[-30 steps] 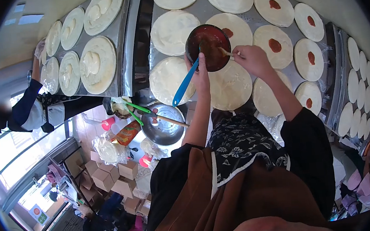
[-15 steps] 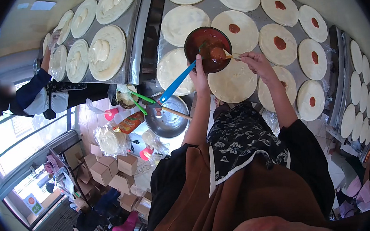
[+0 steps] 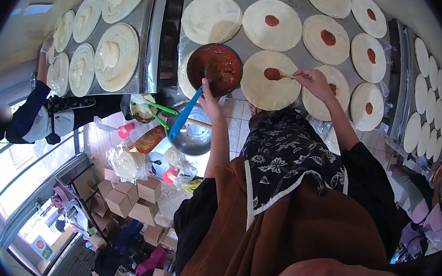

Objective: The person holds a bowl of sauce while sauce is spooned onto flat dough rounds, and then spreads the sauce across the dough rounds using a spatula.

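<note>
My left hand [image 3: 210,101] is closed on the near rim of a dark bowl [image 3: 229,58] of red sauce. A spatula with a blue handle [image 3: 183,117] leans out of the bowl past my left thumb. In my right hand [image 3: 313,82], a small spoon [image 3: 273,74] is pinched by its handle. The spoon's sauce-covered end is over the middle of a pale flat dough round [image 3: 270,96], with red sauce there; whether it touches the dough I cannot tell. Other dough rounds nearby, such as one [image 3: 273,33] behind, carry a red sauce spot.
A metal table [image 3: 293,6] bears the dough rounds. At left, another table [image 3: 144,66] holds rounds with creamy dollops, and a co-worker [image 3: 25,123] reaches over it. A steel basin [image 3: 198,142] stands below the bowl. Cardboard boxes [image 3: 126,196] lie lower left; racked rounds [image 3: 412,132] stand at right.
The bowl has moved left, away from the dough round in front of me. My right hand has taken the spoon out of the bowl to above that round, where red sauce now shows.
</note>
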`<action>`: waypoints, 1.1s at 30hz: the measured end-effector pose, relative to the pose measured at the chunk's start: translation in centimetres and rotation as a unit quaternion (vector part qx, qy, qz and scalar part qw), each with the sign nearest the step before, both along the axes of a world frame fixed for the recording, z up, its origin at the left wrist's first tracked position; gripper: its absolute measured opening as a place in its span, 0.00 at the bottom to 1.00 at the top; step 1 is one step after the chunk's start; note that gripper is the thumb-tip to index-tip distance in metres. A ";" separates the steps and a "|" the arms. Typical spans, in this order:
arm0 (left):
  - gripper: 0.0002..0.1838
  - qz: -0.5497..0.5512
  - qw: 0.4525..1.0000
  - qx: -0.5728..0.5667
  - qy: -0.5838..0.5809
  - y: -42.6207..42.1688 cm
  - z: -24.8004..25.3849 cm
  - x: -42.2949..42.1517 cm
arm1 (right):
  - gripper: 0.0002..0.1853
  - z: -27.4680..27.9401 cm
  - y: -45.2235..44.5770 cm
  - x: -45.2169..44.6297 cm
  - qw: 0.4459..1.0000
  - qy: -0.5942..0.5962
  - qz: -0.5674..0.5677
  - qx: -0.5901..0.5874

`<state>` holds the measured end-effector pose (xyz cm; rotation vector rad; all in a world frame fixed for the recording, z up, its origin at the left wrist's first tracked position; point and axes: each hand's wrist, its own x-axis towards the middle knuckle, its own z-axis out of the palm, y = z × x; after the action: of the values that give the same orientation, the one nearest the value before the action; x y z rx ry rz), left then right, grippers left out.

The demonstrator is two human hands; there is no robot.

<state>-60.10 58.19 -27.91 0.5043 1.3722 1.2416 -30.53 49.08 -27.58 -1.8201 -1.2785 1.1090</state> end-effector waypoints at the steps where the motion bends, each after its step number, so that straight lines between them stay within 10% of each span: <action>1: 0.36 0.004 1.000 -0.003 0.002 -0.2 -0.3 -0.4 | 0.12 -0.5 -0.4 0.0 0.999 -0.038 0.006 -0.003; 9: 0.31 -0.012 0.999 -0.013 0.031 -1.8 -1.9 -1.3 | 0.11 0.7 -0.9 -1.5 0.989 -0.149 -0.013 -0.008; 18: 0.37 -0.058 0.997 0.041 0.035 -3.2 -2.1 0.0 | 0.11 2.6 -1.1 -1.2 0.935 0.319 -0.103 -0.116; 27: 0.34 -0.077 0.984 0.102 0.124 -5.1 2.5 2.5 | 0.10 7.1 3.2 -7.2 0.972 -0.202 0.099 0.068; 33: 0.32 -0.037 0.983 0.139 0.118 -6.1 3.7 2.9 | 0.11 4.9 2.8 -7.7 0.985 -0.063 0.152 0.043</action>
<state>-57.17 52.13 -24.19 0.9133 1.3675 1.3530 -38.21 51.88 -22.70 -1.6921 -1.6966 1.0890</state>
